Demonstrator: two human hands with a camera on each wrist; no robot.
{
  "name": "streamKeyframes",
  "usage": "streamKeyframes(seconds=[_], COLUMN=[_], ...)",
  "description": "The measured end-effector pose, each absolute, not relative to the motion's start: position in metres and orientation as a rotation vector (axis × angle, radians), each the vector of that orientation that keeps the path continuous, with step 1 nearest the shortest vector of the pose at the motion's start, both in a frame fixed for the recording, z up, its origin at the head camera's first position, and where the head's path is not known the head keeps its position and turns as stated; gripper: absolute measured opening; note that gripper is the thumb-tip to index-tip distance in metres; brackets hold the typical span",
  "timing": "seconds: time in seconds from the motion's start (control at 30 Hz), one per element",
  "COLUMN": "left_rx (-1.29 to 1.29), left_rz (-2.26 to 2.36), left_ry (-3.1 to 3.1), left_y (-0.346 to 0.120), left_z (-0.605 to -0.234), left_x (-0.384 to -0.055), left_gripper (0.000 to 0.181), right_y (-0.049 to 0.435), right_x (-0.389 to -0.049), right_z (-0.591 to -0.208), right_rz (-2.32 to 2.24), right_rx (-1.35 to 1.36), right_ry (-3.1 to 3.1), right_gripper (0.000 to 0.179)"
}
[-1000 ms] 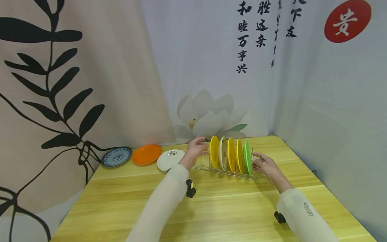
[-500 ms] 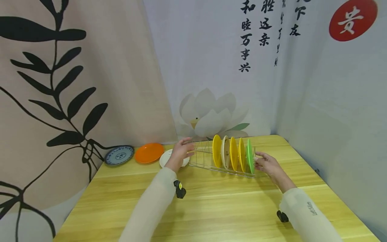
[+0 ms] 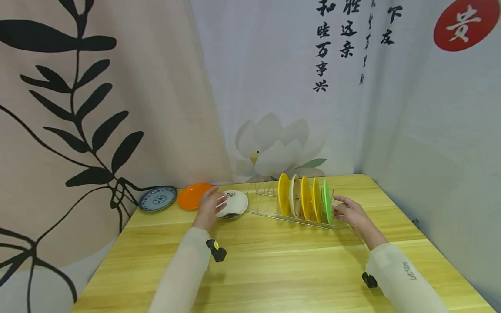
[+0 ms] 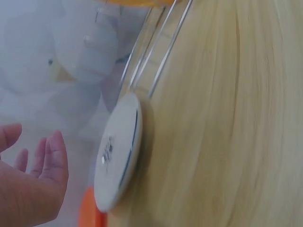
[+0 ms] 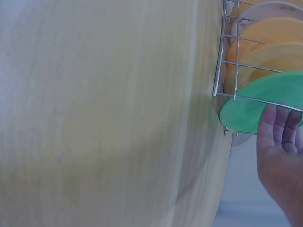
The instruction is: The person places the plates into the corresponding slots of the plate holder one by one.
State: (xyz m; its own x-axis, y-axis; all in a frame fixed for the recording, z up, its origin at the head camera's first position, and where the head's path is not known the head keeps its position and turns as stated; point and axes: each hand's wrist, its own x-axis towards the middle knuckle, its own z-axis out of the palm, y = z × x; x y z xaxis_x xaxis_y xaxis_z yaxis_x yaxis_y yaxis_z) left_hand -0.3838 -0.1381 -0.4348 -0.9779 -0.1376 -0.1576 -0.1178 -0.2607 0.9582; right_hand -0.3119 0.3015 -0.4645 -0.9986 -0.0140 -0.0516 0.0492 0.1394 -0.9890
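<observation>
My left hand [image 3: 211, 206] hovers with loosely bent fingers over the gap between an orange plate [image 3: 189, 198] and a white plate [image 3: 236, 203] with a dark floral print. It holds nothing; the left wrist view shows it apart from the white plate. At the right end of a wire dish rack [image 3: 266, 214], my right hand [image 3: 350, 214] holds the end wire, its fingertips against it beside a green plate [image 3: 326, 202]. The rack's right part carries upright plates: a yellow plate [image 3: 283, 194], a cream patterned plate [image 3: 295, 196], two more yellow ones and the green one.
A blue-and-white plate [image 3: 158, 198] lies flat at the far left of the wooden table [image 3: 274, 269]. Bare slots show in the rack's left part. A printed curtain [image 3: 274, 87] hangs right behind the table, and a pale wall [image 3: 438, 152] borders its right side.
My left hand has moved left, from beside the leftmost yellow plate, past the rack's bare slots and over the white plate. The right hand has stayed at the rack's end.
</observation>
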Motion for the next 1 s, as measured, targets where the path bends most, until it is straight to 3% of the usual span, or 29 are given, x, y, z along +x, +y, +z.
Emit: streamKeyframes(seconds=[0.37,1.0], left_rx=[0.518,0.739], left_rz=[-2.441,-2.363], left_ry=[-1.77,-1.785], left_y=[-0.172,-0.181], left_z=[-0.459,-0.487], left_x=[-0.381,-0.373], left_gripper=[0.062,0.052], right_y=[0.304,0.301], right_x=[-0.312,-0.311], right_z=[-0.466,-0.464], right_rz=[-2.028,-2.027], right_rx=[0.044,0.042], right_ry=[2.334,2.328], right_gripper=[0.057,0.057])
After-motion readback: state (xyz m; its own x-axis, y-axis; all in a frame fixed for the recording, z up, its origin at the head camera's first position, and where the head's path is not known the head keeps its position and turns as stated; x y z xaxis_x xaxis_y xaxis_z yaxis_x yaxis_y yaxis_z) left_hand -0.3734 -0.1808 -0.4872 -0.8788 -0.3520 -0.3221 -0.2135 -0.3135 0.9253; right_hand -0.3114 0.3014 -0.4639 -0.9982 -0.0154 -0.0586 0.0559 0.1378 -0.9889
